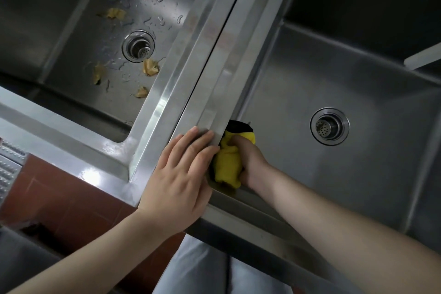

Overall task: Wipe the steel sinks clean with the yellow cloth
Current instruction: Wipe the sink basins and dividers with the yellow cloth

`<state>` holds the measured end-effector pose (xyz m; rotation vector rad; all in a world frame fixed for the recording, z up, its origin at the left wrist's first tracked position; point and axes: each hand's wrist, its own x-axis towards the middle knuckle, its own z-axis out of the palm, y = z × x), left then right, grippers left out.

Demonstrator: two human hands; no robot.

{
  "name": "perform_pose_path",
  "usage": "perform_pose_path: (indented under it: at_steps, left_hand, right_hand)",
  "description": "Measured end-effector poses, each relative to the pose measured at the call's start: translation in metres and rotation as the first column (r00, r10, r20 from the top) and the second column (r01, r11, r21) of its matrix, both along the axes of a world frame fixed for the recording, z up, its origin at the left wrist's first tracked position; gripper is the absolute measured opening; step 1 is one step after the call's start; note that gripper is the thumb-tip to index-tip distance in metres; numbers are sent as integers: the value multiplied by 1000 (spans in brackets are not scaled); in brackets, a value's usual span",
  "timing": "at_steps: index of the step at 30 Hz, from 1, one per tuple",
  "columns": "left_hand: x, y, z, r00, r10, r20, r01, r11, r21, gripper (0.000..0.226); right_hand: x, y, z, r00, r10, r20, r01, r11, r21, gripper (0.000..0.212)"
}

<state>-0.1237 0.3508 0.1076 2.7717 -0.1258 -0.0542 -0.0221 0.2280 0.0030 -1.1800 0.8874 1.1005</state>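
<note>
There is one view only, from a wide-angle camera worn on the person's head. It looks steeply down and slightly forward, from close above the front edge of the steel sinks. The frame is rolled, so the dividing rim [214,59] between the left basin [95,31] and the right basin [358,83] runs diagonally. Both forearms enter from the bottom edge, and both hands lie near the centre. The red floor [71,203] shows at lower left, beneath the sink front.
</note>
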Motion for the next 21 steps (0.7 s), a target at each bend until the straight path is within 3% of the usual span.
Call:
perform_pose_path:
  at_steps: [5,8,11,15,21]
  left_hand:
    - [-1,2,2,999,45,-3,-45,994,-98,48]
    - [3,6,7,996,83,-26,-86,987,-135,53]
    - [18,14,7,998,56,-14,-57,995,-79,51]
    - [46,24,3,1000,3,10,-4,1000,22,52]
    - [74,26,-2,997,-69,45,63,989,131,51]
  right_hand:
    - [-7,-7,35,998,-12,69,9,999,39,34]
    - [-10,-8,52,994,-57,90,50,996,76,40]
    - [-12,-8,68,992,-72,101,64,995,76,49]
    - [-11,-16,81,993,-78,94,66,990,123,20]
    - [-13,4,73,973,-137,186,127,990,64,24]
